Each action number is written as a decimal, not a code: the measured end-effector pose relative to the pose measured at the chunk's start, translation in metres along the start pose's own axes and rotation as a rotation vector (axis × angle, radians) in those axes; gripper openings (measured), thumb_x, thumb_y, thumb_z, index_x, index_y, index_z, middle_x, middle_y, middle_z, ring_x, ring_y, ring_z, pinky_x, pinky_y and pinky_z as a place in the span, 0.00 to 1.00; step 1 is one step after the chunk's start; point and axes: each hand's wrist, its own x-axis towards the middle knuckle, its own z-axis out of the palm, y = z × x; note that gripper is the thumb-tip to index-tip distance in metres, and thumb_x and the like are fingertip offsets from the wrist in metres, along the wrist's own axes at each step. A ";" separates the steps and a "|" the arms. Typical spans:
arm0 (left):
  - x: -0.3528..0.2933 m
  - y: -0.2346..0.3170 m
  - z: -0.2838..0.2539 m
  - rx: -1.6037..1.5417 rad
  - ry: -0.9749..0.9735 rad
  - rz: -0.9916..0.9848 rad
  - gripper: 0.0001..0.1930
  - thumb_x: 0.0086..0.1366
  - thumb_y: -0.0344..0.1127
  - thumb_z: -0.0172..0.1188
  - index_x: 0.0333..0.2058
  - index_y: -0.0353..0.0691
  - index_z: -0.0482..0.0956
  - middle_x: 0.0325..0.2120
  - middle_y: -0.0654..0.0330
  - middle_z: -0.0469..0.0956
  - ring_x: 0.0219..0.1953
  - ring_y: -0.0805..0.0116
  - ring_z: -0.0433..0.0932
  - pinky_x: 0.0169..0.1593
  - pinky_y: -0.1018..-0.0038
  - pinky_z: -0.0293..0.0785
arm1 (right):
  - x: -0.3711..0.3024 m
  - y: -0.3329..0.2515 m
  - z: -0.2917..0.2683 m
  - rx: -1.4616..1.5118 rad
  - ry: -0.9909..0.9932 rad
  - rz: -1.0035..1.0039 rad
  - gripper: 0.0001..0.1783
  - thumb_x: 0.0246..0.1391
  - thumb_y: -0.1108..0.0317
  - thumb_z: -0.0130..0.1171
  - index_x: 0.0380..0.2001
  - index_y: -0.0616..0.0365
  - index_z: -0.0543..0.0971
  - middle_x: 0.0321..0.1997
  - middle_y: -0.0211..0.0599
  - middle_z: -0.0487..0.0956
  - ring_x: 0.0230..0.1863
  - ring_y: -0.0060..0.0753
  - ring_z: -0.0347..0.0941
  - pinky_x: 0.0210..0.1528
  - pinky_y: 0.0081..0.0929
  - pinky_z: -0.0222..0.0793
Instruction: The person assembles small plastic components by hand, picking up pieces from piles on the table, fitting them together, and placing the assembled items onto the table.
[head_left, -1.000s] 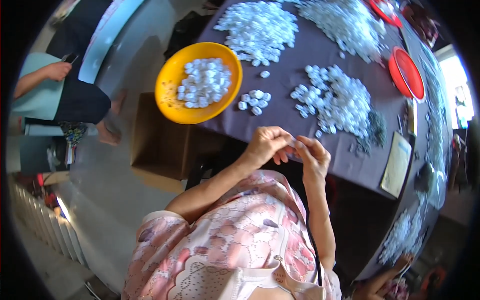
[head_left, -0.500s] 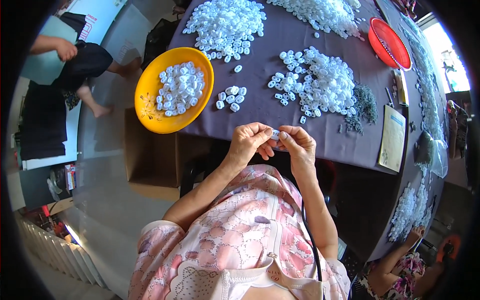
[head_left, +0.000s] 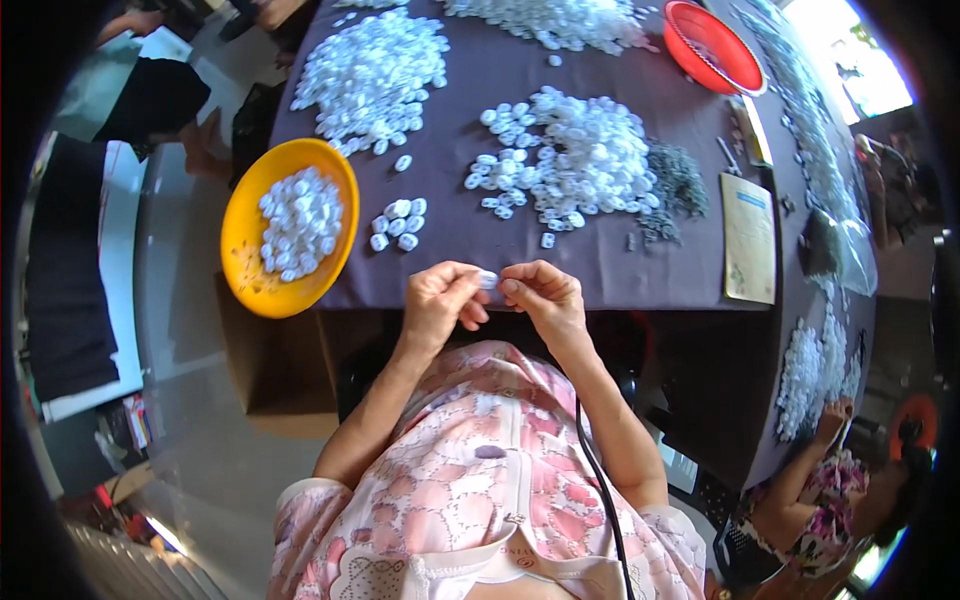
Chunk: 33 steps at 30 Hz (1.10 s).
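A small white oval plastic piece (head_left: 488, 280) is between my hands at the table's near edge. My left hand (head_left: 438, 305) pinches it between thumb and forefinger, the other fingers curled below. My right hand (head_left: 548, 303) has thumb and forefinger closed at the piece's right end; whether something smaller is in that pinch cannot be made out. Beyond them lies a large heap of similar white pieces (head_left: 595, 155), some showing two holes. A little group of several pieces (head_left: 398, 224) lies left of it. More fill a yellow bowl (head_left: 240, 255) at the table's left edge.
Small grey parts (head_left: 675, 180) lie beside the heap. A yellowish booklet (head_left: 748, 240) and a red basket (head_left: 712, 50) are to the right. Another white heap (head_left: 375, 75) is far left. A cardboard box (head_left: 280, 355) stands below the bowl. Another person (head_left: 815, 490) sits at lower right.
The view has shifted, so the table and bowl sit differently in the picture. My hands stay together on the white piece, which has turned a little; its holed face shows less.
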 end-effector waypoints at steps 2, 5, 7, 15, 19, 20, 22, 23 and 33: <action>0.006 -0.003 -0.010 0.035 0.053 0.054 0.09 0.64 0.33 0.55 0.34 0.33 0.78 0.20 0.60 0.78 0.16 0.78 0.75 0.17 0.84 0.70 | -0.005 -0.011 -0.007 -0.161 0.087 -0.038 0.05 0.51 0.78 0.58 0.34 0.63 0.79 0.26 0.24 0.77 0.28 0.13 0.71 0.32 0.14 0.68; 0.018 -0.003 -0.028 0.117 0.101 0.094 0.08 0.64 0.34 0.55 0.33 0.36 0.78 0.20 0.62 0.77 0.15 0.80 0.73 0.16 0.86 0.67 | -0.010 -0.004 -0.049 -0.319 0.230 -0.199 0.07 0.51 0.82 0.55 0.34 0.63 0.78 0.26 0.21 0.75 0.30 0.11 0.67 0.33 0.13 0.65; 0.021 0.000 -0.039 0.155 0.151 0.096 0.08 0.64 0.35 0.54 0.31 0.36 0.78 0.19 0.63 0.76 0.15 0.81 0.72 0.16 0.87 0.65 | -0.007 0.000 -0.079 -0.450 0.392 -0.311 0.06 0.50 0.81 0.58 0.33 0.62 0.79 0.23 0.21 0.73 0.26 0.11 0.65 0.29 0.14 0.63; 0.035 0.001 -0.062 0.182 0.278 0.126 0.09 0.65 0.34 0.54 0.32 0.35 0.78 0.19 0.63 0.76 0.14 0.80 0.72 0.15 0.86 0.65 | 0.007 -0.030 -0.120 -1.069 0.621 -0.441 0.04 0.48 0.71 0.60 0.30 0.55 0.78 0.28 0.37 0.75 0.27 0.40 0.74 0.30 0.32 0.69; 0.039 0.001 -0.064 0.207 0.321 0.124 0.09 0.65 0.34 0.54 0.32 0.34 0.78 0.19 0.63 0.76 0.14 0.80 0.72 0.14 0.86 0.65 | 0.013 -0.027 -0.115 -1.272 0.628 -0.360 0.04 0.51 0.67 0.57 0.31 0.53 0.78 0.33 0.35 0.74 0.34 0.44 0.74 0.34 0.38 0.70; 0.039 0.001 -0.063 0.207 0.322 0.124 0.09 0.65 0.34 0.54 0.32 0.34 0.78 0.19 0.63 0.76 0.14 0.80 0.72 0.14 0.86 0.65 | 0.013 -0.027 -0.114 -1.273 0.627 -0.360 0.04 0.51 0.67 0.57 0.31 0.53 0.78 0.33 0.35 0.74 0.34 0.44 0.74 0.34 0.38 0.70; 0.039 0.003 -0.061 0.205 0.320 0.141 0.09 0.65 0.34 0.53 0.32 0.35 0.77 0.19 0.62 0.76 0.14 0.80 0.73 0.14 0.87 0.64 | 0.013 -0.027 -0.114 -1.285 0.623 -0.337 0.04 0.50 0.68 0.57 0.30 0.53 0.77 0.33 0.36 0.74 0.34 0.45 0.74 0.34 0.38 0.69; 0.039 0.003 -0.062 0.203 0.323 0.140 0.09 0.65 0.34 0.53 0.32 0.35 0.77 0.19 0.62 0.76 0.14 0.80 0.73 0.14 0.87 0.64 | 0.014 -0.028 -0.114 -1.286 0.620 -0.338 0.04 0.50 0.68 0.57 0.30 0.53 0.77 0.33 0.36 0.74 0.34 0.45 0.74 0.34 0.38 0.69; 0.039 -0.005 -0.064 0.165 0.331 0.192 0.09 0.66 0.34 0.53 0.32 0.35 0.78 0.19 0.63 0.76 0.14 0.80 0.73 0.14 0.88 0.64 | 0.013 -0.030 -0.119 -1.278 0.529 -0.390 0.03 0.50 0.72 0.56 0.31 0.56 0.74 0.32 0.40 0.72 0.34 0.48 0.72 0.34 0.40 0.68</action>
